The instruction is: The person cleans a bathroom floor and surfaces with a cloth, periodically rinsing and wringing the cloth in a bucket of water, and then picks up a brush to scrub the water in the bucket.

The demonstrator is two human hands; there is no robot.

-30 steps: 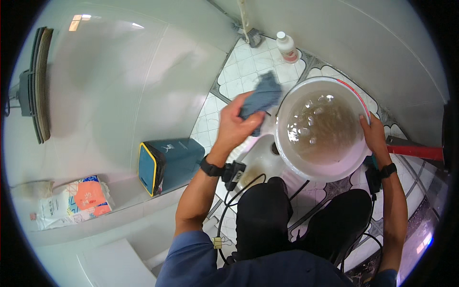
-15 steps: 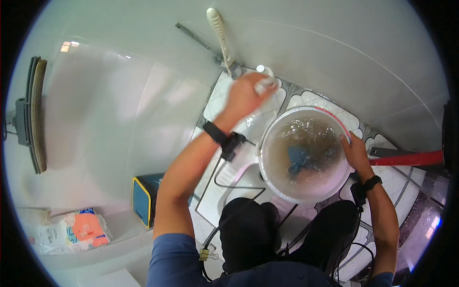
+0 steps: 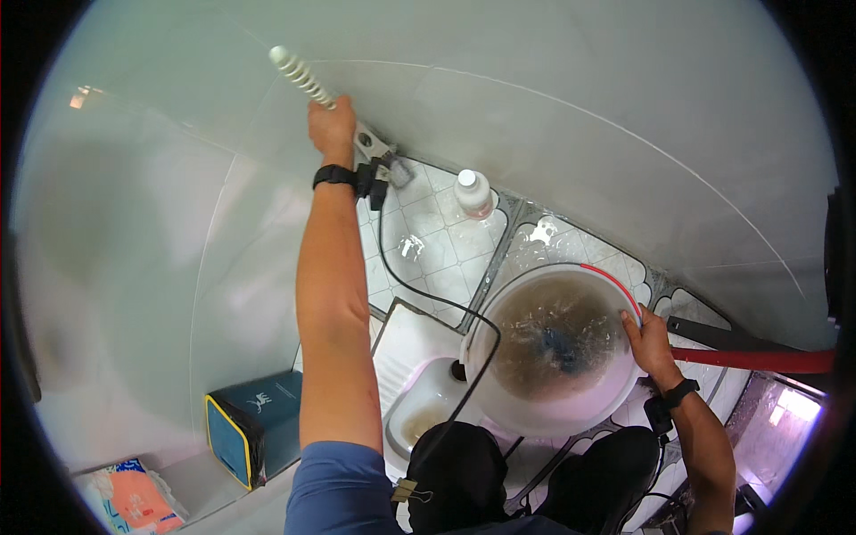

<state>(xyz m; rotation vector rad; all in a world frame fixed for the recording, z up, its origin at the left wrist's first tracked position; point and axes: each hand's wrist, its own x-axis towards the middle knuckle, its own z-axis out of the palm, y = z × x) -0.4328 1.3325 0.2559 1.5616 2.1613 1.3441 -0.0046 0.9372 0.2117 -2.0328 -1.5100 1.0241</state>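
My left hand (image 3: 333,127) is closed around a scrubbing brush with a ribbed white handle (image 3: 303,78). The brush stands tilted in the wall corner, its grey bristles (image 3: 400,171) near the floor. My right hand (image 3: 651,346) grips the right rim of a round white bucket (image 3: 489,406). Murky, bubbly water fills much of the bucket, and a dark blue, cloth-like thing (image 3: 560,346) lies in it. A white bottle with a white cap (image 3: 473,193) is upright on the tiles between the brush and the bucket.
The bucket partly covers a white squat toilet (image 3: 397,379). To the left are a blue box with a yellow edge (image 3: 276,419) and an orange-and-white soft pack (image 3: 138,501) on a ledge. A red pole (image 3: 758,359) reaches in from the right. A black cable hangs from my left wrist.
My left hand has left the white bottle, moved left and up, and taken hold of the brush handle, which now leans left. My right hand stays on the bucket rim. The view has shifted.
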